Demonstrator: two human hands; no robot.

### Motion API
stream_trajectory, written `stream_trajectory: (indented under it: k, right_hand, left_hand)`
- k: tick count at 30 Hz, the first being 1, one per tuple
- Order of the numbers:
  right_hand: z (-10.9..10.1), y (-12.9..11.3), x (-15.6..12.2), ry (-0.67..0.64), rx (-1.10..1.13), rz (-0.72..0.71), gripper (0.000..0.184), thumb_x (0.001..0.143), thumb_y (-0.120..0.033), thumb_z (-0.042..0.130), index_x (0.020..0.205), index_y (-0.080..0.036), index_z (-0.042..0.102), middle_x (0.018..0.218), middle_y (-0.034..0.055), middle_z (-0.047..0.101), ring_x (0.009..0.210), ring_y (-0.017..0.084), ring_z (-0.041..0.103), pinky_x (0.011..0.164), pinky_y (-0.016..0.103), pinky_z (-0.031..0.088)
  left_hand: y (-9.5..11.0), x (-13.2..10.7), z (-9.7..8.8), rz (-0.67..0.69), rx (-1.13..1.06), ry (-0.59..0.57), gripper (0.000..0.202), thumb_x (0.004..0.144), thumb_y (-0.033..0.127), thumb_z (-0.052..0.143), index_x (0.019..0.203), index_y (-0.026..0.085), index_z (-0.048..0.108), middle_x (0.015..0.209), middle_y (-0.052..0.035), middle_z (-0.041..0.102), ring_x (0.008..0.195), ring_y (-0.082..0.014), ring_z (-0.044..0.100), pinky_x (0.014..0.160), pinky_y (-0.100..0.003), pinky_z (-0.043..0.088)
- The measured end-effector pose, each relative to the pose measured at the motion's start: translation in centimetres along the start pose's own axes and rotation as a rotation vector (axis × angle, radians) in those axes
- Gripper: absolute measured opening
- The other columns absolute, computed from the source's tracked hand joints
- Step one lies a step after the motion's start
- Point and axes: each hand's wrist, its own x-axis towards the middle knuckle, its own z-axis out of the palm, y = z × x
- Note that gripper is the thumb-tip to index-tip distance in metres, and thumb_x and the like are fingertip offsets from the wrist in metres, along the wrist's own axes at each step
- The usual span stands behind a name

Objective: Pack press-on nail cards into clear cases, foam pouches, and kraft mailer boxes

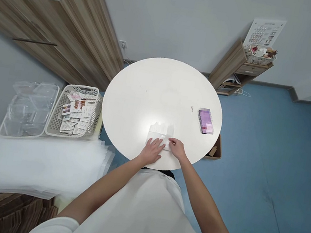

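Nearest the body, the left hand is laid palm down, its fingers spread over the near part of a white sheet. The right hand is placed at the sheet's right edge with thumb and forefinger close together — whether the edge is pinched between them cannot be told. The sheet is positioned near the front edge of the white table, directly ahead of the body. It is extended forward from the left hand and lies leftward of the right; neither hand is clearly nearer. Its long axis cannot be determined, the near part being partly covered. Farther out, at the table's right side, a purple object is set down — blurred, and well apart from the sheet.
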Motion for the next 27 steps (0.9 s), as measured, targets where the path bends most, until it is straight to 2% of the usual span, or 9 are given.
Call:
stream_trajectory:
  k: [3,6,8,10,13,16,20,24,27]
  right_hand:
    - [-0.2,0.6,-0.6,0.037,-0.246,-0.122,0.047,0.076,-0.031,0.048,0.122,-0.024,0.044,0.111,0.0085,0.047,0.087,0.019,0.056,0.075,0.034,0.046]
    - [0.6,0.7,-1.0,-0.027,-0.368,-0.154,0.054,0.078,-0.034,0.046,0.13,-0.027,0.031,0.127,0.0103,0.032,0.091,0.021,0.055,0.072,0.033,0.046]
    - [1.4,0.5,-1.1,-0.052,-0.395,-0.137,0.055,0.081,-0.034,0.043,0.132,-0.027,0.026,0.13,0.011,0.027,0.093,0.021,0.054,0.074,0.033,0.046]
    - [2.0,0.1,-0.9,-0.074,-0.4,-0.122,0.055,0.082,-0.032,0.041,0.133,-0.027,0.023,0.131,0.0111,0.025,0.095,0.021,0.054,0.076,0.032,0.045]
    - [2.7,-0.7,-0.7,-0.127,-0.403,-0.125,0.056,0.082,-0.03,0.041,0.134,-0.027,0.021,0.133,0.0101,0.023,0.097,0.021,0.053,0.079,0.031,0.044]
    - [3.2,-1.3,-0.5,-0.164,-0.371,-0.131,0.056,0.081,-0.03,0.042,0.133,-0.028,0.021,0.133,0.0082,0.023,0.096,0.019,0.053,0.079,0.03,0.044]
    - [3.4,-1.5,-0.3,-0.176,-0.314,-0.139,0.057,0.08,-0.03,0.044,0.133,-0.028,0.022,0.131,0.0068,0.025,0.092,0.017,0.053,0.078,0.03,0.044]
    - [3.3,-1.2,-0.2,-0.176,-0.265,-0.149,0.059,0.079,-0.03,0.045,0.133,-0.027,0.022,0.129,0.0068,0.028,0.087,0.016,0.053,0.077,0.03,0.044]
    - [3.3,-1.1,-0.2,-0.173,-0.248,-0.146,0.059,0.078,-0.028,0.047,0.132,-0.028,0.024,0.129,0.0066,0.028,0.088,0.016,0.052,0.076,0.03,0.044]
  left_hand:
    - [-0.4,-0.1,0.0,-0.001,-0.014,-0.001,0.055,0.075,0.031,0.05,0.127,0.028,0.034,0.138,-0.007,0.031,0.127,-0.0274,0.024,0.101,-0.049,0.016]
    - [-0.6,-0.9,0.2,-0.046,-0.062,0.045,0.053,0.076,0.031,0.05,0.126,0.028,0.034,0.14,-0.0079,0.027,0.128,-0.0278,0.022,0.101,-0.049,0.017]
    - [-0.7,-1.8,0.7,-0.215,-0.139,0.113,0.056,0.077,0.036,0.048,0.129,0.025,0.03,0.141,-0.0109,0.022,0.128,-0.0299,0.019,0.1,-0.05,0.02]
    - [-1.0,-2.7,1.2,-0.498,-0.281,0.165,0.065,0.077,0.041,0.047,0.132,0.019,0.022,0.14,-0.016,0.02,0.128,-0.0325,0.019,0.097,-0.051,0.026]
    - [-1.6,-3.4,1.9,-0.839,-0.638,0.191,0.075,0.075,0.044,0.05,0.133,0.016,0.012,0.136,-0.0196,0.022,0.124,-0.0307,0.029,0.092,-0.045,0.036]
    - [-2.4,-2.9,1.9,-1.013,-1.009,0.285,0.082,0.069,0.044,0.058,0.133,0.019,0.012,0.135,-0.0173,0.023,0.114,-0.0247,0.043,0.087,-0.036,0.042]
    - [-3.3,-1.8,0.8,-1.241,-1.321,0.423,0.091,0.055,0.037,0.073,0.129,0.019,0.022,0.128,-0.0148,0.035,0.103,-0.0202,0.051,0.078,-0.028,0.045]
    - [-3.8,-1.7,-0.2,-1.182,-1.428,0.337,0.058,0.056,0.032,0.071,0.108,0.017,0.049,0.107,-0.0109,0.055,0.082,-0.017,0.057,0.065,-0.026,0.045]
    - [-4.0,-2.0,-0.8,-1.044,-1.296,0.242,0.023,0.061,0.028,0.063,0.081,0.017,0.058,0.085,-0.0052,0.061,0.071,-0.015,0.056,0.059,-0.025,0.042]
